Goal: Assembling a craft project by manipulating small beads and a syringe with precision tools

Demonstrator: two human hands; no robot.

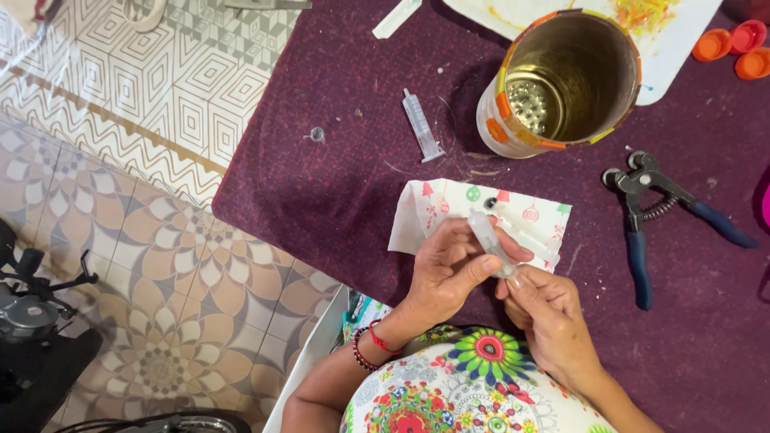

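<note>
My left hand (453,269) grips a small clear plastic tube (487,234), like a syringe barrel, pointing up and away from me. My right hand (545,309) pinches the near end of the same tube with fingertips. Both hands hover over a white paper napkin (449,204) printed with small red and green figures, lying on the purple cloth table (337,176). A tiny dark bead sits on the napkin just beyond the tube. Red and dark bracelets circle my left wrist.
A clear syringe (422,124) lies on the cloth beyond the napkin. A decorated metal can (561,80) stands at the back, partly on a white tray (682,40). Blue-handled pliers (654,216) lie right. Orange caps (734,44) sit far right. Tiled floor lies left.
</note>
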